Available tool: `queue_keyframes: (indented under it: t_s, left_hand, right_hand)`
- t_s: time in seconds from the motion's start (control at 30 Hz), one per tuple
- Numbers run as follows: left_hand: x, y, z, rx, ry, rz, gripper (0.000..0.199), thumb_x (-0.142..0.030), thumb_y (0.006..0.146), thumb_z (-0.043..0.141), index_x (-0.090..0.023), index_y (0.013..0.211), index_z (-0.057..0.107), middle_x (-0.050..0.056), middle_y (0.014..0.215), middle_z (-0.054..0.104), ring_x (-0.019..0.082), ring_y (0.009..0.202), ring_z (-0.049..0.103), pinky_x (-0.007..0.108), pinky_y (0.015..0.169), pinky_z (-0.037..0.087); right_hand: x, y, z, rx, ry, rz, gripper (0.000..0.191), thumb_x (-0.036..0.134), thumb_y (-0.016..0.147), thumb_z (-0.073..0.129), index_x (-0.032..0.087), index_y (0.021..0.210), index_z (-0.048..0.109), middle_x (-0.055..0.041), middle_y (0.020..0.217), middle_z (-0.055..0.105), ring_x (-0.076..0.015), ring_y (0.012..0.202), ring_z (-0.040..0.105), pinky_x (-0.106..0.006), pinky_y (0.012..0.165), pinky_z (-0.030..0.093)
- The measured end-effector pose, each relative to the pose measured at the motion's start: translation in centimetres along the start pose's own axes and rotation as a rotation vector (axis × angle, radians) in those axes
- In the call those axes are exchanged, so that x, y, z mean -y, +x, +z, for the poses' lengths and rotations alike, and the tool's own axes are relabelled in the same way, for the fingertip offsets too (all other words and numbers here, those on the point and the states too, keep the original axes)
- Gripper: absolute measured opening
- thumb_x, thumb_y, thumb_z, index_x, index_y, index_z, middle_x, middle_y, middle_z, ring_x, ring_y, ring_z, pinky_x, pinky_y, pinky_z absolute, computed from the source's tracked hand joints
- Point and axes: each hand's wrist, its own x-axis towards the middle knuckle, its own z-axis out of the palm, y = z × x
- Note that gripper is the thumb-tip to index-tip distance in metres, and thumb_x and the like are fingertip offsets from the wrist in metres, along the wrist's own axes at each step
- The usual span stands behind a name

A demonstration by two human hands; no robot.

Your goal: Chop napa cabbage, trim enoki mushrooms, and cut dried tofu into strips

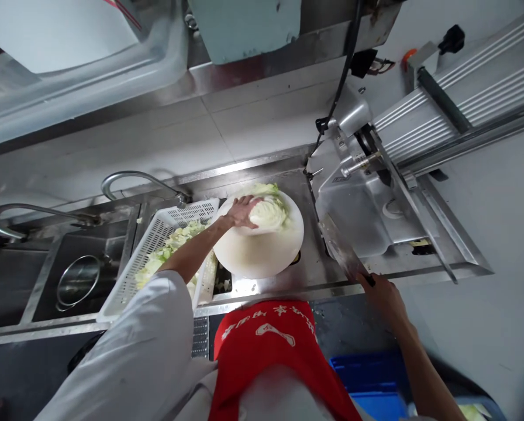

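Note:
A pale green cabbage point(269, 214), its cut face showing, lies on a round white cutting board point(262, 251). My left hand point(242, 212) grips the cabbage's left side, fingers spread over the top and thumb low. Off to the right, my right hand point(382, 295) is closed around the dark handle of a cleaver point(341, 248). The broad blade points up and left, apart from the board, near the metal slicing machine point(354, 216). Beside the board on the left, a white perforated basket point(124, 286) holds chopped cabbage point(174, 248).
Two curved faucets point(134, 174) rise behind the sinks at left, one with a round metal strainer point(78, 282) in it. A shelf with a plastic tub point(157, 76) hangs overhead. A black cable point(344, 76) drops by the slicer. Below right stands a blue crate point(367, 374).

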Motion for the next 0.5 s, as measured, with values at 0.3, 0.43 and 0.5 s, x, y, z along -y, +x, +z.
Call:
queue_keyframes:
  t_s: [0.3, 0.43, 0.5]
  left_hand:
    - [0.5, -5.4, 0.5, 0.045, -0.112, 0.141, 0.103, -0.049, 0.065, 0.090, -0.039, 0.157, 0.046, 0.010, 0.174, 0.023, 0.048, 0.160, 0.010, 0.074, 0.123, 0.008]
    - [0.7, -10.1, 4.0, -0.288, -0.311, -0.138, 0.084, -0.047, 0.084, 0.074, -0.035, 0.160, 0.040, 0.012, 0.174, 0.022, 0.043, 0.160, 0.016, 0.068, 0.122, 0.024]
    - [0.2, -12.0, 6.7, -0.584, -0.405, -0.297, 0.066, -0.044, 0.092, 0.063, -0.029, 0.154, 0.045, 0.015, 0.163, 0.039, 0.036, 0.153, 0.034, 0.060, 0.121, 0.033]
  right_hand:
    - [3.6, 0.9, -1.6, 0.014, -0.167, -0.081, 0.046, 0.052, 0.107, 0.035, 0.022, 0.093, 0.066, -0.0153, 0.092, 0.077, -0.0319, 0.090, 0.074, -0.033, 0.070, 0.044]
    - [8.6, 1.3, -4.4, -0.088, -0.341, -0.162, 0.044, 0.048, 0.109, 0.036, 0.018, 0.102, 0.067, -0.0178, 0.090, 0.076, -0.0329, 0.087, 0.073, -0.034, 0.067, 0.042]
    - [12.2, 1.7, -6.5, -0.144, -0.413, -0.258, 0.044, 0.046, 0.110, 0.036, 0.016, 0.104, 0.067, -0.0176, 0.088, 0.075, -0.0323, 0.084, 0.073, -0.033, 0.066, 0.041]
